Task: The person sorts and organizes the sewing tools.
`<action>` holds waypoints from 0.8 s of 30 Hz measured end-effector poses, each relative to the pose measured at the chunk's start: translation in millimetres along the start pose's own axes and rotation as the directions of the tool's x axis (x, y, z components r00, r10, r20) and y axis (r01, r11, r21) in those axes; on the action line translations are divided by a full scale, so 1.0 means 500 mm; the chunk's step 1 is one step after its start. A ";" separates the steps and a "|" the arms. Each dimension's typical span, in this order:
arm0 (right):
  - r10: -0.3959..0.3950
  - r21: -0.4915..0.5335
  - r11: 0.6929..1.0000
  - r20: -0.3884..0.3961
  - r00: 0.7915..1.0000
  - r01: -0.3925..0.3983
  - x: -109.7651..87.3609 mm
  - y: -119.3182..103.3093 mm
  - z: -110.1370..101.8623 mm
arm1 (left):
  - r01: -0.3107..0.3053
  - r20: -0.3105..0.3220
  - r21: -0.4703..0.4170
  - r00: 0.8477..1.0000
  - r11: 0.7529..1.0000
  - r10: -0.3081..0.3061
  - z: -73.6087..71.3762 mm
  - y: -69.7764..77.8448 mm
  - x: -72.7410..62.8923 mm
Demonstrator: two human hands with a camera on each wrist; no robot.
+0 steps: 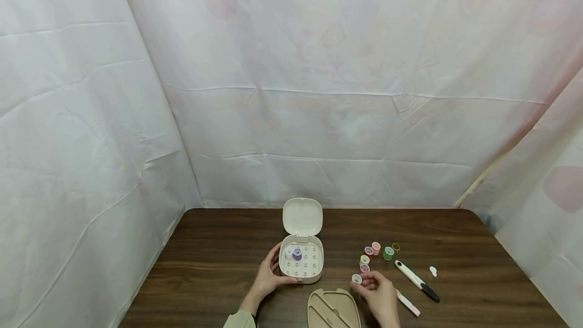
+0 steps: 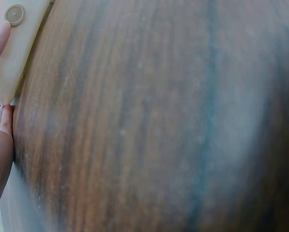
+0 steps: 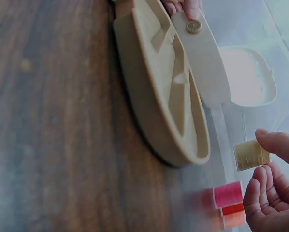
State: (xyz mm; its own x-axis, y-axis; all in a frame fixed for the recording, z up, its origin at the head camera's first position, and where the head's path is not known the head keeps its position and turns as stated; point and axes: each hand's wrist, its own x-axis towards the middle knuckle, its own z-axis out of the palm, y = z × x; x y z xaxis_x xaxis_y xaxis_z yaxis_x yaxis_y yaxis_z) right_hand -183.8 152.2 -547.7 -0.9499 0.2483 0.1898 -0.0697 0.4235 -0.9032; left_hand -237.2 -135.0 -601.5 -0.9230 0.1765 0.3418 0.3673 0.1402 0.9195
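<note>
L grip [image 1: 266, 278], thumb [image 1: 288, 280] spread from fingers [image 1: 272, 254]; R grip [image 1: 379, 293] pinching, w/ lower fingers [image 3: 254, 194] curled.

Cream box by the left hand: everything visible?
The cream box, round-cornered and plastic-looking, has a round button on its front. Its hinged lid stands open at the back. Inside, small pegs stand in rows; a pale spool and a purple spool sit there. The box rests upright on the dark table, held by the left hand.
</note>
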 end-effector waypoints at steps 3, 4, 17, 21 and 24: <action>-0.031 0.018 0.999 0.014 0.999 0.031 0.002 -0.008 0.005 | -0.011 -0.004 0.000 1.000 1.000 0.011 0.001 -0.001 -0.001; -0.041 0.022 0.999 0.019 0.999 0.041 0.003 -0.010 0.006 | 0.000 0.000 -0.003 1.000 1.000 0.000 0.001 -0.001 -0.001; -0.070 0.000 0.998 0.063 0.996 0.071 0.029 -0.046 0.034 | 0.123 0.010 -0.050 0.992 0.991 -0.123 0.000 0.052 0.001; -0.098 0.042 0.995 0.088 0.991 0.094 0.035 -0.058 0.045 | 0.146 0.019 -0.051 0.989 0.988 -0.146 0.000 0.072 0.000; -0.108 0.068 0.993 0.108 0.988 0.101 0.040 -0.062 0.053 | 0.160 0.022 -0.048 0.987 0.986 -0.159 0.000 0.076 0.000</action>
State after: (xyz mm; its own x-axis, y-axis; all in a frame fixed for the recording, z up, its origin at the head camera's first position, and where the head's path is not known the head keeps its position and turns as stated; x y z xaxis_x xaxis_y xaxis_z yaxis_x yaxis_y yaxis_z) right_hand -208.7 120.9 -525.9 -0.9643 0.1056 0.2430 -0.1854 0.3866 -0.9034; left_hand -223.5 -129.5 -566.6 -0.9670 0.1730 0.1867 0.2088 0.1194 0.9706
